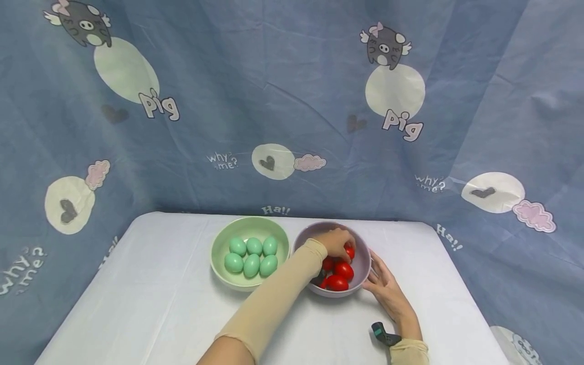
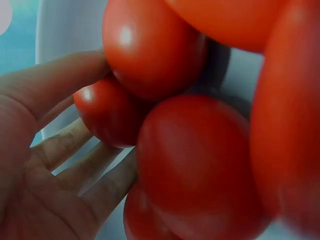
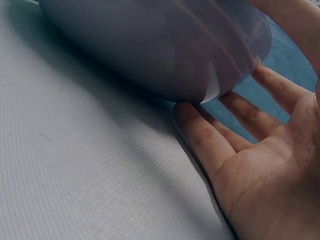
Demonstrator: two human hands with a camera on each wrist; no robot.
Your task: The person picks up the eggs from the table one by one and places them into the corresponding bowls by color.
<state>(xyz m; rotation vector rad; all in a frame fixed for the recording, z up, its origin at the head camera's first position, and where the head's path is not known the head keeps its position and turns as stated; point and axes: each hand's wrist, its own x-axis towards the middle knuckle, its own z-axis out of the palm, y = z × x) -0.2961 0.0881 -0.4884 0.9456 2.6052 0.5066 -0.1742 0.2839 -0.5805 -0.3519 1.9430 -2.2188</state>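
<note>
In the head view, my left hand (image 1: 336, 242) reaches into the mauve bowl (image 1: 362, 263), its fingers bent down around a red egg (image 1: 349, 252). The left wrist view shows the left thumb (image 2: 65, 75) against one glossy red egg (image 2: 152, 47), with the other fingers reaching behind a lower red egg (image 2: 110, 115). Some of those fingertips are hidden. Several more red eggs lie in the bowl. My right hand (image 1: 388, 289) is at the bowl's right side. In the right wrist view, its spread, mostly straight fingers (image 3: 205, 135) touch the bowl's outer wall.
A light green bowl (image 1: 218, 263) with several mint green eggs (image 1: 254, 247) stands just left of the mauve bowl. Both are on a white-covered table (image 1: 150, 284). A blue printed curtain (image 1: 292, 101) hangs behind. My left sleeve (image 1: 274, 299) crosses in front of the green bowl.
</note>
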